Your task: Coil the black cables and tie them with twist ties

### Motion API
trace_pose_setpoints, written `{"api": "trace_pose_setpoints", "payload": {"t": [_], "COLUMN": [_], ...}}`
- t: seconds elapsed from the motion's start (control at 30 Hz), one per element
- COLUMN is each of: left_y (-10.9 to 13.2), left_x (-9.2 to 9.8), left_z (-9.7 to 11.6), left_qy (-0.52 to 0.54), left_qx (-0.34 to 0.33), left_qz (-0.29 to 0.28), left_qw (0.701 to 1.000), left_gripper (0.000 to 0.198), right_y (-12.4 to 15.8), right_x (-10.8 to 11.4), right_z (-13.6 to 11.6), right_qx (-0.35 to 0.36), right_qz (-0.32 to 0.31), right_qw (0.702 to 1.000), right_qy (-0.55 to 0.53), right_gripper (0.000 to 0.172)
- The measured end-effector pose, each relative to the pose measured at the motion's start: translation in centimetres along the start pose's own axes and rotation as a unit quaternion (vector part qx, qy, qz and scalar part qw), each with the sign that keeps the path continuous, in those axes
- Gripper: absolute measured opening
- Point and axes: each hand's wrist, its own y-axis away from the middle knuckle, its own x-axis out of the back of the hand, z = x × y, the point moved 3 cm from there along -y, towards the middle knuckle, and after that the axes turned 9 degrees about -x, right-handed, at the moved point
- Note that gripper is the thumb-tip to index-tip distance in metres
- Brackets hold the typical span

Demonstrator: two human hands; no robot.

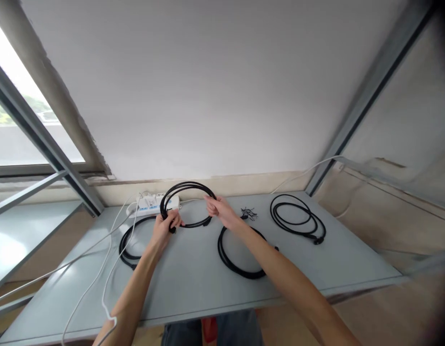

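Observation:
A coiled black cable (188,185) is held up between my two hands above the grey table. My left hand (169,222) closes round the coil's left side, with a dark plug end showing just below the fingers. At the coil's right side, my right hand (218,209) pinches the loops. Behind my left wrist lies another black cable coil (126,242). A third coil (222,250) rests partly hidden under my right forearm. Several short black ties (248,214) lie in a small heap to the right of my right hand.
A further black cable coil (296,232) lies at the right of the table (193,283). Near the wall stands a white power strip (150,204) with plugs. White cords (110,240) run across the table's left side. Metal posts (81,192) rise at both back corners.

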Motion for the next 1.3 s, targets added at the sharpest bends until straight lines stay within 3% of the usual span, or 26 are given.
{"api": "trace_pose_setpoints", "payload": {"t": [0.17, 0.3, 0.4, 0.53, 0.6, 0.67, 0.77, 0.87, 0.93, 1.03, 1.13, 1.2, 1.3], "left_y": [-0.6, -0.2, 0.4, 1.3, 2.0, 3.0, 4.7, 6.3, 7.0, 7.6, 8.3, 8.9, 9.0], "left_x": [1.5, 2.6, 3.0, 3.2, 3.4, 3.5, 3.5, 3.6, 3.9, 3.9, 1.9, -0.3, -2.9], "left_z": [0.4, 0.4, 0.3, 0.6, 0.7, 0.9, 1.4, 1.9, 2.2, 2.7, 2.7, 2.1, 1.1], "left_qy": [-0.082, -0.106, -0.16, -0.324, -0.408, -0.47, -0.519, -0.527, -0.536, -0.545, -0.533, -0.554, -0.628], "left_qx": [-0.04, -0.029, -0.026, -0.068, -0.061, -0.045, -0.046, -0.063, -0.07, -0.084, -0.101, -0.116, -0.139], "left_qz": [-0.018, -0.047, -0.1, -0.202, -0.263, -0.305, -0.334, -0.344, -0.324, -0.276, -0.278, -0.316, -0.363], "left_qw": [0.996, 0.993, 0.982, 0.922, 0.872, 0.827, 0.786, 0.774, 0.776, 0.787, 0.793, 0.761, 0.674], "left_gripper": [0.033, 0.028, 0.025, 0.01, 0.008, 0.019, 0.038, 0.076, 0.091, 0.076, 0.048, 0.043, 0.039], "right_y": [-0.4, 0.4, 0.8, 1.4, 1.8, 2.3, 3.3, 4.1, 4.5, 4.2, 2.8, 1.8, 1.0], "right_x": [-0.3, -0.6, -0.5, 0.1, 0.7, 1.2, 1.5, 1.1, 0.7, 0.3, 0.2, 0.4, 1.2], "right_z": [-2.1, -2.0, 0.0, 3.5, 5.0, 6.2, 7.0, 6.9, 6.7, 6.8, 7.5, 7.8, 6.8], "right_qx": [0.099, 0.196, 0.256, 0.324, 0.316, 0.281, 0.214, 0.17, 0.165, 0.177, 0.181, 0.182, 0.168], "right_qz": [0.144, 0.169, 0.119, 0.008, -0.054, -0.122, -0.189, -0.204, -0.206, -0.215, -0.222, -0.226, -0.216], "right_qw": [0.978, 0.931, 0.882, 0.755, 0.687, 0.631, 0.586, 0.588, 0.594, 0.602, 0.618, 0.632, 0.671], "right_qy": [0.115, 0.259, 0.377, 0.569, 0.652, 0.713, 0.758, 0.764, 0.76, 0.748, 0.732, 0.719, 0.69], "right_gripper": [0.055, 0.047, 0.048, 0.042, 0.035, 0.025, 0.015, 0.014, 0.014, 0.023, 0.034, 0.039, 0.043]}}
